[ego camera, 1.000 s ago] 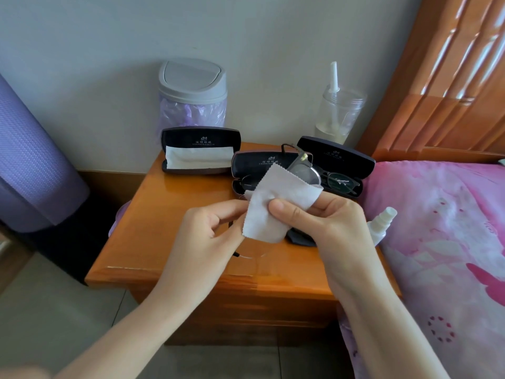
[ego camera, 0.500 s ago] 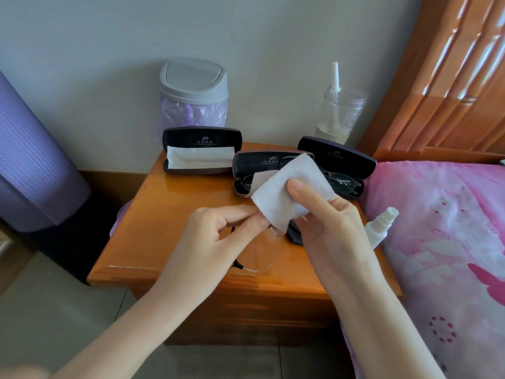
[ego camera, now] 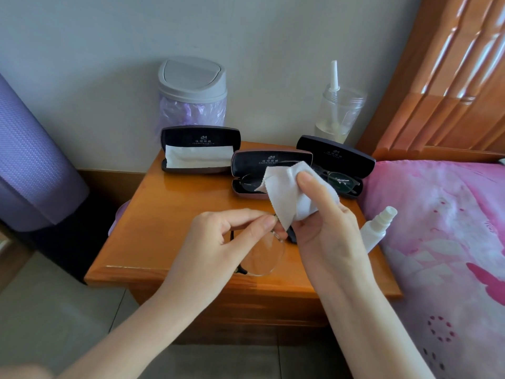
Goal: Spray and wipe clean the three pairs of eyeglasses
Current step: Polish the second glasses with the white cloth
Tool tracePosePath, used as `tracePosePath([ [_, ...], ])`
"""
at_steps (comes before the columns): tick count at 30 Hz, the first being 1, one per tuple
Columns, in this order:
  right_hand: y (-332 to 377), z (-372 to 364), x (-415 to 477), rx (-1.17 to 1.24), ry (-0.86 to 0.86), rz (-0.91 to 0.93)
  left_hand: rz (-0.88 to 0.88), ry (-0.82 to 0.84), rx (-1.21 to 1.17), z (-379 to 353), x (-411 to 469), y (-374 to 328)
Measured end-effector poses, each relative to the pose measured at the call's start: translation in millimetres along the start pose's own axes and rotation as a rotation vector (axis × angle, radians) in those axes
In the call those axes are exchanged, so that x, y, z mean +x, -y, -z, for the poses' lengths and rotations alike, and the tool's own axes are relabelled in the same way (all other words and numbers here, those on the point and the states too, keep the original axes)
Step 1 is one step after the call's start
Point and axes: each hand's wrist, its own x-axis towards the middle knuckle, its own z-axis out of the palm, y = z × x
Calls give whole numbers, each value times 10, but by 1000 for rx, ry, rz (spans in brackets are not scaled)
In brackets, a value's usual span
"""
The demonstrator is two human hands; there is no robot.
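Observation:
My left hand (ego camera: 218, 242) pinches a thin-framed pair of eyeglasses (ego camera: 262, 255) near the bridge, one clear lens hanging below my fingers over the nightstand's front. My right hand (ego camera: 325, 231) grips a white cleaning cloth (ego camera: 289, 192), folded over something I cannot see, just right of the pinch. A second pair (ego camera: 247, 184) lies in the middle open case (ego camera: 270, 162), partly behind the cloth. A third, dark-framed pair (ego camera: 340, 181) lies in the right open case (ego camera: 336, 157). A white spray bottle (ego camera: 378, 231) lies at the nightstand's right edge.
The wooden nightstand (ego camera: 169, 220) stands against the wall. At its back are a left open case (ego camera: 200, 149) holding a white cloth, a small grey-lidded bin (ego camera: 192, 91) and a clear jar (ego camera: 338, 113). A pink bed (ego camera: 442, 236) lies right, a purple roll (ego camera: 30, 160) left.
The cloth has slid up and right off the lower lens, which now hangs bare below my left fingers. My left hand has shifted its pinch toward the bridge.

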Motion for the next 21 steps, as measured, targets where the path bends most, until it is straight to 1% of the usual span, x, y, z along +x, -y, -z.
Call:
tracePosePath([
  [3,22,25,-5,-57,30,6,-12,-13,-4,-2,-14,-11],
  [6,61,50,-15,-177,49,36,-11,-46,-53,-3,-34,-49],
  [9,76,54,-38,-308,140,61,-8,-56,-129,10,-35,-78],
  [13,128,98,-31,-451,211,71,2,-52,-205,37,-24,-86],
  [15,152,128,-16,-474,233,62,11,-50,-204,43,-30,-87],
  [18,127,129,-6,-465,207,65,-14,-30,-128,61,-17,-100],
  [21,86,65,-15,-329,170,62,-16,-20,-17,79,3,-74],
])
